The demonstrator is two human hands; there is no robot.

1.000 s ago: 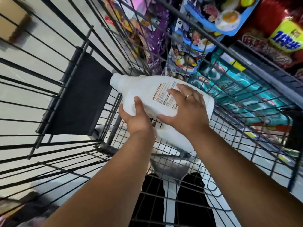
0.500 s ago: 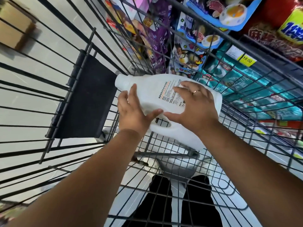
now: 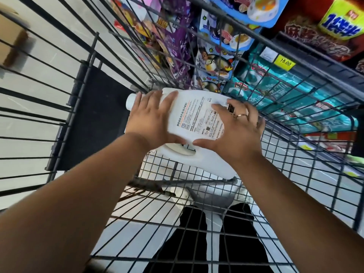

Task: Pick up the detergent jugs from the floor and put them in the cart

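A white detergent jug [image 3: 197,117] lies on its side low in the wire shopping cart [image 3: 307,146], cap pointing left and printed label facing up. My left hand [image 3: 153,119] rests over its neck end with fingers laid straight across the shoulder. My right hand [image 3: 236,133], wearing a ring, is spread flat over the label and the base end. Both thumbs point toward the jug's handle opening. Whether the jug's underside touches the cart's wire floor is hidden.
A black flap [image 3: 94,119] hangs on the cart's left wall. Store shelves packed with colourful packets [image 3: 291,85] stand close behind the right wall, with a yellow price tag [image 3: 284,63]. A cardboard box [image 3: 11,42] sits on the floor at far left. Black trouser legs [image 3: 197,243] show under the mesh.
The jug has gone lower and farther forward into the cart. My left hand slid from the handle up onto the neck end, and both hands' fingers have spread flatter.
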